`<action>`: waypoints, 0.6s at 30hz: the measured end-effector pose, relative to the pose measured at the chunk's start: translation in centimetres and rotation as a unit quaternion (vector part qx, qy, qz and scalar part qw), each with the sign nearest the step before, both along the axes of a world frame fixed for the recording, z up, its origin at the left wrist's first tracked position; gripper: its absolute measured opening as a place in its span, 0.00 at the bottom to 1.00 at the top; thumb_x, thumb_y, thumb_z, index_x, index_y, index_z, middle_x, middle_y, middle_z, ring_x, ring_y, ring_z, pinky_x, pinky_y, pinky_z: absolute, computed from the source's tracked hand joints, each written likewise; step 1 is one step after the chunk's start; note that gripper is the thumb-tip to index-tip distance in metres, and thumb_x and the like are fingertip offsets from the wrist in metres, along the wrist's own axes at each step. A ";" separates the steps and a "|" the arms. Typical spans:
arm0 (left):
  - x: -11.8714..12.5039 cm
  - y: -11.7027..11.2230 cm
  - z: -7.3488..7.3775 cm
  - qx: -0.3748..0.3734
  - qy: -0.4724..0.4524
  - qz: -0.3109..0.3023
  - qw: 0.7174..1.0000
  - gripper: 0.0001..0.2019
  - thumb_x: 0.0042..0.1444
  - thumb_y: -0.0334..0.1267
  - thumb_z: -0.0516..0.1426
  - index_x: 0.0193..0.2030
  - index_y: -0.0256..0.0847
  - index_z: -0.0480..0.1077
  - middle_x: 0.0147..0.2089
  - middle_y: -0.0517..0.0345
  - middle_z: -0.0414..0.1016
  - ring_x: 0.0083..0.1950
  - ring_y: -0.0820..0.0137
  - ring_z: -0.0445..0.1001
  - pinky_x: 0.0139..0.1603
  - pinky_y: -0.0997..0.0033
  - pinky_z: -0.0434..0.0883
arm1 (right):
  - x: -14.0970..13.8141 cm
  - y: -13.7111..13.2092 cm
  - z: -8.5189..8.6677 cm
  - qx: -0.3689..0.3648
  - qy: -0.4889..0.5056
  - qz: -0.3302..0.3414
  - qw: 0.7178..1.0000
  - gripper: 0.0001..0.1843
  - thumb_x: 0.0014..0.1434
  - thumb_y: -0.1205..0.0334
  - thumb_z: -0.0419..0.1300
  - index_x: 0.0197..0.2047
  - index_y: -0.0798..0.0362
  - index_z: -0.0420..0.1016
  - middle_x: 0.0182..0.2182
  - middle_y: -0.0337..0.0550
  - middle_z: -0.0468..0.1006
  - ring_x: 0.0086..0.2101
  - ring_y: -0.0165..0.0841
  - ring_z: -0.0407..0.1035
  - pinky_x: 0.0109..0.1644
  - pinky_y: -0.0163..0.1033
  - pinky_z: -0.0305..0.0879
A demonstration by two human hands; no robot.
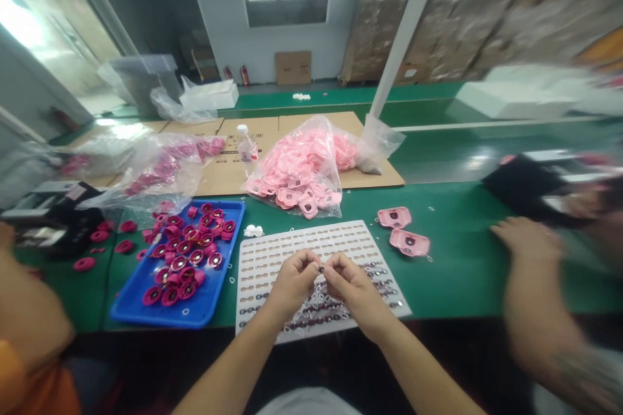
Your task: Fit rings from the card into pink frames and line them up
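My left hand (293, 280) and my right hand (351, 284) meet above a white perforated tray (272, 254) that holds rows of small rings. Both hands are closed in a pinch, fingertips touching, on a tiny dark part (321, 268) held between them. The tray lies on the green table (452, 259) right in front of me. To the left, a blue tray (146, 311) carries several magenta round caps (185, 253). Two light pink plastic parts (403, 233) lie to the right of the white tray.
A clear bag of pink parts (306, 168) and a water bottle (246, 146) sit on cardboard (228, 168) behind the trays. Another bag of magenta caps (150, 168) lies at the left. One person's hand (528, 240) rests at the right; another person's arm (29, 311) is at the left.
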State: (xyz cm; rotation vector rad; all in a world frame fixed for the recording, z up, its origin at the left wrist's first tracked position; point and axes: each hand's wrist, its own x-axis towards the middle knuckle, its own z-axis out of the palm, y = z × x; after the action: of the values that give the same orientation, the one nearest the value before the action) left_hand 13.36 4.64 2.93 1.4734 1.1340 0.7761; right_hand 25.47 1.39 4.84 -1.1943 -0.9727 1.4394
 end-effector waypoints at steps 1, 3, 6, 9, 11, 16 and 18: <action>0.0 0.3 -0.4 0.037 0.052 -0.019 0.998 0.12 0.52 0.40 0.43 0.33 0.36 0.63 0.17 0.64 0.59 0.16 0.80 0.55 0.18 0.79 0.56 | 0.0 0.0 -0.6 -0.011 0.056 -0.003 0.998 0.13 0.48 0.49 0.50 0.25 0.50 0.56 0.14 0.31 0.48 0.15 0.24 0.43 0.19 0.32 0.43; -0.2 1.3 -1.1 0.129 0.166 -0.044 0.977 0.14 0.52 0.41 0.42 0.29 0.36 0.65 0.17 0.63 0.59 0.18 0.78 0.57 0.19 0.78 0.56 | 0.3 -0.1 -1.7 -0.018 0.131 -0.025 0.991 0.14 0.48 0.49 0.51 0.25 0.50 0.54 0.13 0.30 0.44 0.15 0.23 0.41 0.18 0.31 0.42; -0.4 3.8 -1.3 0.214 0.255 -0.025 0.943 0.15 0.52 0.42 0.43 0.25 0.37 0.65 0.23 0.56 0.65 0.27 0.71 0.63 0.28 0.72 0.59 | 1.5 -0.4 -3.0 -0.018 0.148 -0.069 0.986 0.14 0.47 0.50 0.53 0.24 0.50 0.54 0.14 0.31 0.45 0.16 0.24 0.42 0.19 0.32 0.43; 0.3 7.1 -0.9 0.277 0.296 -0.013 0.914 0.11 0.52 0.36 0.44 0.37 0.38 0.64 0.38 0.50 0.66 0.43 0.65 0.61 0.41 0.66 0.58 | 2.8 -0.9 -3.8 -0.025 0.125 -0.101 0.987 0.13 0.46 0.50 0.54 0.24 0.50 0.55 0.15 0.32 0.45 0.16 0.24 0.42 0.19 0.33 0.44; 1.3 9.2 -0.7 0.310 0.308 -0.031 0.899 0.13 0.50 0.29 0.45 0.43 0.38 0.61 0.46 0.49 0.62 0.50 0.65 0.56 0.47 0.65 0.54 | 3.4 -1.5 -4.1 -0.026 0.114 -0.117 0.986 0.13 0.46 0.51 0.54 0.24 0.49 0.57 0.14 0.32 0.44 0.16 0.24 0.42 0.19 0.33 0.43; 3.5 12.3 -0.5 0.345 0.298 -0.092 0.885 0.14 0.48 0.24 0.47 0.42 0.36 0.62 0.48 0.48 0.61 0.52 0.65 0.53 0.51 0.62 0.48 | 4.0 -2.7 -4.2 -0.038 0.097 -0.168 0.980 0.11 0.43 0.50 0.56 0.22 0.47 0.59 0.14 0.33 0.44 0.15 0.23 0.42 0.18 0.36 0.39; 3.8 12.8 -0.4 0.342 0.280 -0.094 0.892 0.10 0.47 0.26 0.48 0.38 0.35 0.63 0.44 0.47 0.64 0.51 0.63 0.55 0.51 0.61 0.48 | 4.2 -3.1 -4.3 -0.043 0.090 -0.186 0.978 0.10 0.42 0.51 0.57 0.22 0.46 0.60 0.14 0.33 0.45 0.15 0.22 0.42 0.18 0.37 0.38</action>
State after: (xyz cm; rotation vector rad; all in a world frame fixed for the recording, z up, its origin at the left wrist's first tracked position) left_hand 17.15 17.39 2.57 2.4819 1.1545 0.6561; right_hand 29.63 -1.69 0.55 -1.2099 -0.5326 1.2714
